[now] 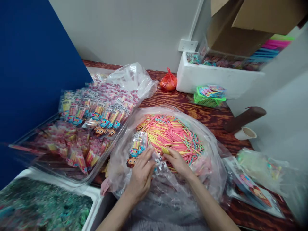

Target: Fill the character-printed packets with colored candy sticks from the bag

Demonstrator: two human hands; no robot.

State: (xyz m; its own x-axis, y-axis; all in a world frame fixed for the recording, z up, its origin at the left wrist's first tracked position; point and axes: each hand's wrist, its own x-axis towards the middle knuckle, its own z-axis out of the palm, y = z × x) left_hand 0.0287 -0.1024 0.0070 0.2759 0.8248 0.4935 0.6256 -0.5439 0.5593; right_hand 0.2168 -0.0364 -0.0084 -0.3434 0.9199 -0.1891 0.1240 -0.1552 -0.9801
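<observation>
Between my hands is a small clear plastic packet [159,163] with printed parts, over the near side of a big plastic bag [211,160]. My left hand [141,173] is closed with its fingertips on the packet's left edge. My right hand [177,162] pinches at the packet's right edge; a small yellow piece [165,150] shows at its fingertips, and I cannot tell whether it is held or worn. Thin candy sticks [170,134] in pink, yellow and blue fill the bag. A filled packet with a cartoon face [137,146] lies by my left hand.
Left, a clear tray [98,170] holds many filled packets. A white foam box [96,194] stands at lower left. Behind are a red bag [168,81], a green basket [209,100] and another foam box [216,78]. A paper cup [245,133] and printed bags [255,189] lie right.
</observation>
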